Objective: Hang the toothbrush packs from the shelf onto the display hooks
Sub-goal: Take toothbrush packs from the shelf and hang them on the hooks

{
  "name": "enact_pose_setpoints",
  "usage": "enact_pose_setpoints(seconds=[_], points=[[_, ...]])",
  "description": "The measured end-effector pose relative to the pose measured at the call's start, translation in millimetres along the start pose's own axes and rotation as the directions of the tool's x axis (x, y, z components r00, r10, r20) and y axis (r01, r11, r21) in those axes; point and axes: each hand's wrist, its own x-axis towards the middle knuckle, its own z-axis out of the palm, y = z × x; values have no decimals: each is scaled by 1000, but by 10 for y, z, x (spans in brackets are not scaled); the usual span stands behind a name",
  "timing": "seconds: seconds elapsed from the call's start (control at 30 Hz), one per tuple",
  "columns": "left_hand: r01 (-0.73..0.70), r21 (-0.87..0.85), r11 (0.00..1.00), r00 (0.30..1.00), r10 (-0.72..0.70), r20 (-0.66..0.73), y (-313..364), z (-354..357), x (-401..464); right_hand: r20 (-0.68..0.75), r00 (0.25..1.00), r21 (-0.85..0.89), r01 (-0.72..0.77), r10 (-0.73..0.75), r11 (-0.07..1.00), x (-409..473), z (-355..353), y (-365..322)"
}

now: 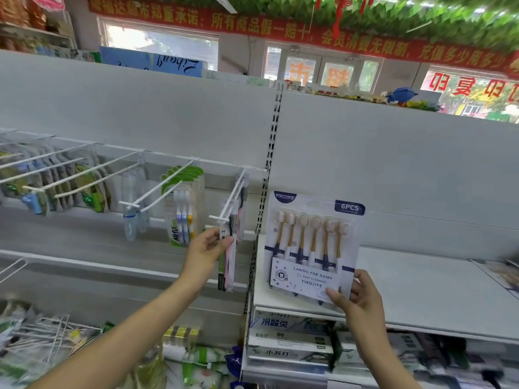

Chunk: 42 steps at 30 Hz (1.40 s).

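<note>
My right hand [361, 301] holds a wide six-brush toothbrush pack [313, 245] by its lower right corner, upright above the white shelf [421, 284]. My left hand [206, 254] pinches a narrow pink and black toothbrush pack [229, 265] that hangs at the tip of a white display hook [231, 199]. Another pack hangs behind it on the same hook. A green-topped three-brush pack [184, 209] hangs on the hook to the left.
More white hooks [84, 175] to the left carry clear and green packs. A slotted upright [268, 192] divides the hook panel from the shelf bay. Boxed toothpaste [289, 341] fills the shelf below, and bagged goods lie at the lower left.
</note>
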Motion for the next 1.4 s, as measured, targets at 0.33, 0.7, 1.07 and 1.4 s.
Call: enact_pose_setpoints(seconds=[0.33,0.7,1.07,1.4], points=[[104,10,995,994,-104,44,72,193,633,-68,997,22,-24,26,999,-110,101,-71],[181,106,978,974,-193,117,1062,254,274,-38,998,-10,-43,42,999,-220,268,-121],[140,30,990,990,-141,29,-357,48,1183,-76,995,30,-58,61,998,-573,534,-107],[167,8,986,913,-158,377,-220,-600,-317,-25,992,59,-120,122,991,-1024,807,119]])
